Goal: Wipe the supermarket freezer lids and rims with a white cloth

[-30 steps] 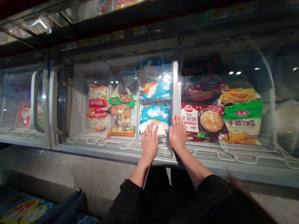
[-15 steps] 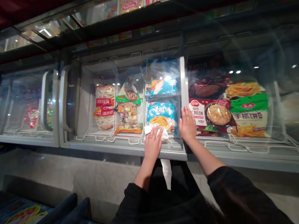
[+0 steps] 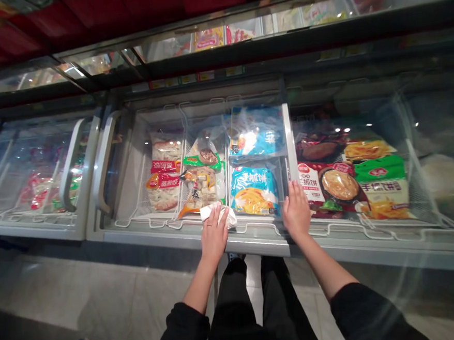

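Currently: white cloth [image 3: 231, 219] under left hand [image 3: 214, 234], front edge of glass lid [image 3: 169, 227]

Cloth (fabric or paper, cannot tell) lies bunched on the glass near the lid's front edge, a little right of that edge's midpoint. Left fingers straight, spread slightly, laid over the cloth and not curled round it; left thumb not clearly seen. One finger bears a ring.

Right hand [image 3: 296, 210] held flat at the lid's right edge, close to its front right corner. Fingers extended and grasping nothing; fingertips at the front end of the pale frame strip [image 3: 289, 139].

Below the glass: nearer blue pack [image 3: 254, 191] just right of the cloth, farther blue pack [image 3: 256, 136] behind it. Orange-edged bag [image 3: 198, 190] lies left of these, its lower right part overlapped by the cloth. Red-banded packs [image 3: 163, 190] sit farther toward the lid's left edge, where a curved handle [image 3: 106, 165] stands.

Beyond the right edge: red pack [image 3: 339, 184], then green-topped pack [image 3: 383, 182].
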`<state>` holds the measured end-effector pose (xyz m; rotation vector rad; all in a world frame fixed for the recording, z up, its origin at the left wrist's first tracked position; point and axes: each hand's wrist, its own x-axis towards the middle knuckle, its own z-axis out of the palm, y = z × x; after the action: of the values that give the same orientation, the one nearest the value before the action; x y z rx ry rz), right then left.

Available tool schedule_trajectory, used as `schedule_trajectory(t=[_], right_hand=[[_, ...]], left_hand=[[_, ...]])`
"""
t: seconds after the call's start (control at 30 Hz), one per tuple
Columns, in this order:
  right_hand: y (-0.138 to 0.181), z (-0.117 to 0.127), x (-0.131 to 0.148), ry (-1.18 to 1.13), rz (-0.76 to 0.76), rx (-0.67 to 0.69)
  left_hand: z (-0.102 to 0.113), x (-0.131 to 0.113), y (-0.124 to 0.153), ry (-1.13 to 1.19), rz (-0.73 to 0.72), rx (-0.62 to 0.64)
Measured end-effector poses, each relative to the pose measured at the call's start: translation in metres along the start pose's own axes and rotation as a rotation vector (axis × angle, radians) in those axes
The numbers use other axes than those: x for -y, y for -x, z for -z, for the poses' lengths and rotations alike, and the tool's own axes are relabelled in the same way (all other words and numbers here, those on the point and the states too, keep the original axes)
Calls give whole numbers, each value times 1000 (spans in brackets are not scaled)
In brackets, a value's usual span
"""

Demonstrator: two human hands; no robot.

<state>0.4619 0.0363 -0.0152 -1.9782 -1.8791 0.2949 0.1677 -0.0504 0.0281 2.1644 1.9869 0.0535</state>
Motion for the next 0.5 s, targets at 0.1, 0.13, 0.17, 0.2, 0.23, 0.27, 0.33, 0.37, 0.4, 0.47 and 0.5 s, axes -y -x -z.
schedule_trajectory(t=[0.1,0.13,0.17,0.2,0.23,0.27,0.33,0.37,0.4,0.47,0.5], right_hand=[[-1,0,1,12,5,2],[-1,0,1,14,3,5],[-1,0,1,17,0,7],[-1,0,2,19,-3,9],[0,1,2,21,-6,11],[0,0,2,23,-8,14],[1,0,2,27,-14,19],[1,-1,2,28,-16,20],[2,-1,2,29,-16,21],[2,-2,2,29,-16,23],[3,-2,2,29,-16,24]], left_hand=[[-6,-9,-3,4,51,-31],[-8,-13,-8,9,81,-43],[-8,-17,-14,17,109,-54],[-8,-20,-23,28,130,-62],[-8,-24,-34,41,143,-68],[-7,-27,-47,57,150,-73],[-4,-30,-76,103,142,-78],[-2,-31,-90,132,133,-80],[0,-32,-103,161,123,-82],[3,-35,-123,198,118,-94],[3,-38,-129,200,126,-104]])
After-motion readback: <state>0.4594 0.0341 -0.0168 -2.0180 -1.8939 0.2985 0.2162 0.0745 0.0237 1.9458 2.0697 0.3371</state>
